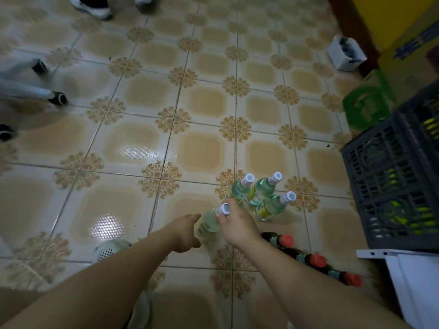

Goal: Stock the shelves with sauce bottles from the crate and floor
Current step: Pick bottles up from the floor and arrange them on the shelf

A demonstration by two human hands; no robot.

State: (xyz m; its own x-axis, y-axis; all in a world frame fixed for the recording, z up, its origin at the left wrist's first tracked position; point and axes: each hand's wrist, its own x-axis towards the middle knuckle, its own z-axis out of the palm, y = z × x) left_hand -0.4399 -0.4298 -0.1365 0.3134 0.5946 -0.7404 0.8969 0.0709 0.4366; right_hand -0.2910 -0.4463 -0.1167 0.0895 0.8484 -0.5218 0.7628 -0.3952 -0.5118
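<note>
right hand [237, 225] pinches near bottle [209, 223] at neck, left hand [186, 233] beside it, grip unclear; three clear bottles [260, 191], red-capped bottles [317, 260], crate [389, 181] all left to stock.

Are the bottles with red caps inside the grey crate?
No, the red-capped bottles sit in a row on the tiled floor, outside the grey crate.

I see my right hand [237, 225] pinching the neck of a white-capped bottle [210, 223], my left hand [186, 233] cupping its body; three similar bottles [261, 193] stand just behind on the floor [133, 138].
</note>
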